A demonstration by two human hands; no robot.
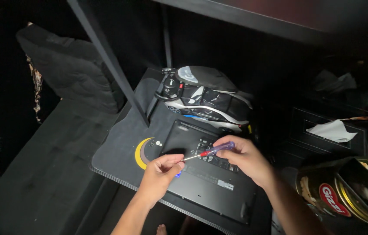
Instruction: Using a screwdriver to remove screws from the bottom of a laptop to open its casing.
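Your right hand grips a small screwdriver by its purple handle, its metal tip pointing left. Your left hand, fingers pinched narrow, touches that tip over an upturned black laptop. The laptop lies on a dark table. A toy car sits just behind the laptop.

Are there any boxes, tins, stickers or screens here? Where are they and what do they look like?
Round tin: lower right, lying tilted, dark and gold with a red oval label.
Small sticker: on the black laptop underside, pale rectangle.
Vent grille: under the right hand.
No lit screens.
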